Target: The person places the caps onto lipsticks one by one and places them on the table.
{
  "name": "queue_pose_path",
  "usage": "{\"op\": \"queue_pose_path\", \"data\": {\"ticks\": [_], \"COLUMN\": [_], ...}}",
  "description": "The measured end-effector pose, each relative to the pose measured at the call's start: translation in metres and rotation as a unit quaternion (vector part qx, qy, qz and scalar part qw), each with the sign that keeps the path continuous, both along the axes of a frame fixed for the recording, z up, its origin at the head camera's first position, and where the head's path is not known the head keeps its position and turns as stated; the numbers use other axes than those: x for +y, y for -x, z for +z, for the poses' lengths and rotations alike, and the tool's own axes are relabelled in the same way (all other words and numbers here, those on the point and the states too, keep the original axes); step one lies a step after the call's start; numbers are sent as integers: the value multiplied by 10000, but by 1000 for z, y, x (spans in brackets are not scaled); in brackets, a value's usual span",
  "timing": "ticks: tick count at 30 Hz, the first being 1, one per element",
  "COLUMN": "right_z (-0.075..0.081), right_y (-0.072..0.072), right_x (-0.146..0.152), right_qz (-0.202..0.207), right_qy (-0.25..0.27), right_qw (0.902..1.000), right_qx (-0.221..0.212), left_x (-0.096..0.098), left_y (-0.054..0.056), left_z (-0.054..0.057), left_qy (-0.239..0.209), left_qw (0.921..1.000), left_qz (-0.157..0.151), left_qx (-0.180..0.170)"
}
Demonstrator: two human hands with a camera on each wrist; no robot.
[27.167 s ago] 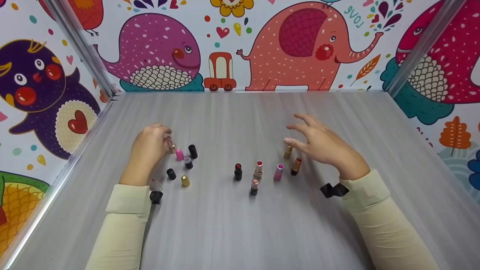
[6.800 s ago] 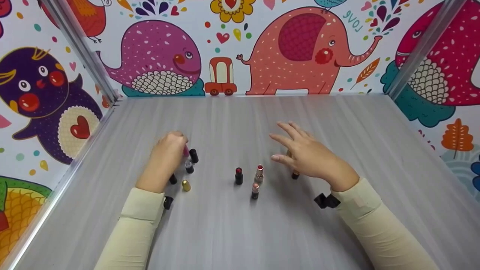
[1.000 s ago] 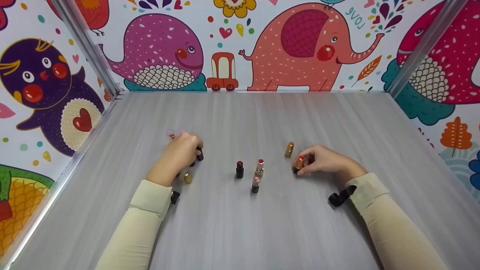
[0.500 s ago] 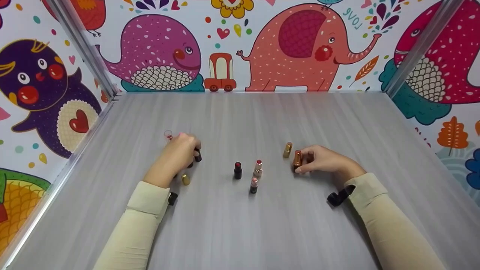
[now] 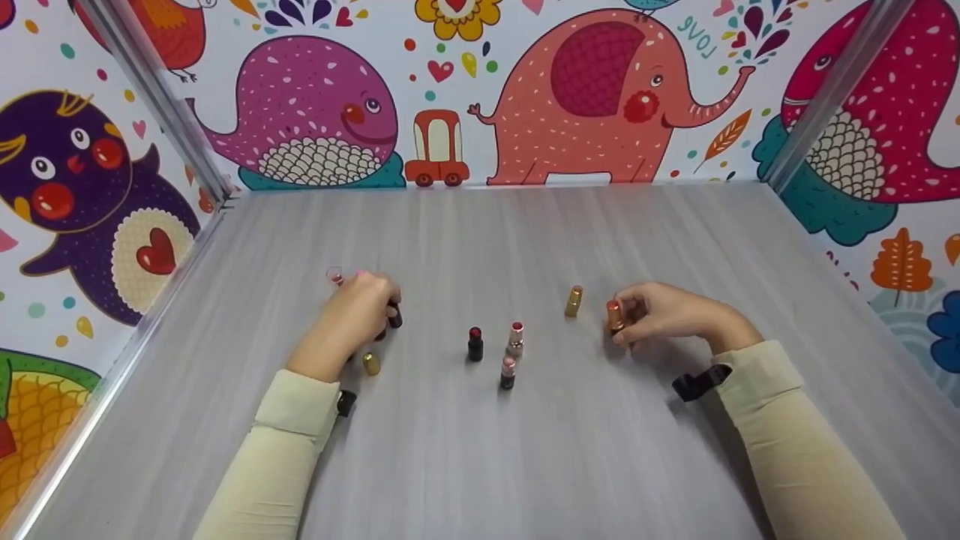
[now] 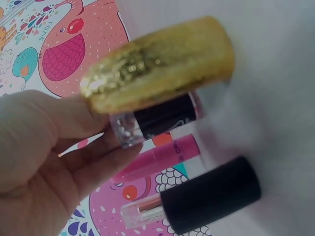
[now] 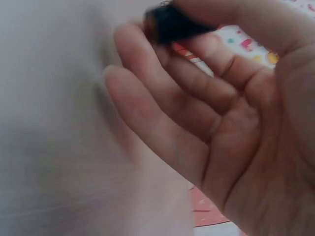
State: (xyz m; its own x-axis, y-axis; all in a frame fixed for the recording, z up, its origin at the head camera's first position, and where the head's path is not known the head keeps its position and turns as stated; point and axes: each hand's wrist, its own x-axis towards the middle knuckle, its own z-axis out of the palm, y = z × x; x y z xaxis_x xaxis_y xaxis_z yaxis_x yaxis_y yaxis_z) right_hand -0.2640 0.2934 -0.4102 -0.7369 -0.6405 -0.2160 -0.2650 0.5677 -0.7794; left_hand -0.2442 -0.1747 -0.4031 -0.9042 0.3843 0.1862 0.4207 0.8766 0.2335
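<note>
In the head view my left hand (image 5: 352,319) is lowered over a group of lipstick caps on the left. The left wrist view shows its thumb and fingers around the clear top of a black-and-clear cap (image 6: 165,115); the thumb tip is hidden behind a gold cap (image 6: 162,64). A pink cap (image 6: 162,157) and a black cap (image 6: 216,194) stand close by. On the right, my right hand (image 5: 664,315) pinches an uncapped lipstick with a copper tube (image 5: 614,315) between thumb and fingers. Its black base (image 7: 177,24) shows blurred in the right wrist view.
Three uncapped lipsticks stand mid-table: a black one (image 5: 475,345), a rose-gold one (image 5: 515,339) and a pale pink one (image 5: 508,373). A gold lipstick (image 5: 574,301) stands right of them. A clear-capped lipstick (image 5: 335,276) is behind my left hand. Printed panels border the table (image 5: 450,465).
Since about 27 s ago the pink lipstick has left the middle group. In the last second my right hand has moved the copper lipstick slightly right. My left hand has stayed nearly still.
</note>
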Motion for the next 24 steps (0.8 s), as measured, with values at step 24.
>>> {"op": "queue_pose_path", "data": {"ticks": [24], "right_z": [58], "right_y": [-59], "right_x": [-77], "right_qz": [-1064], "right_qy": [600], "right_qw": [9498], "right_qx": [2881], "left_x": [1], "left_y": [-2], "left_z": [1], "left_qy": [121], "left_qw": [9999], "left_qz": [-23], "left_qx": [18]}}
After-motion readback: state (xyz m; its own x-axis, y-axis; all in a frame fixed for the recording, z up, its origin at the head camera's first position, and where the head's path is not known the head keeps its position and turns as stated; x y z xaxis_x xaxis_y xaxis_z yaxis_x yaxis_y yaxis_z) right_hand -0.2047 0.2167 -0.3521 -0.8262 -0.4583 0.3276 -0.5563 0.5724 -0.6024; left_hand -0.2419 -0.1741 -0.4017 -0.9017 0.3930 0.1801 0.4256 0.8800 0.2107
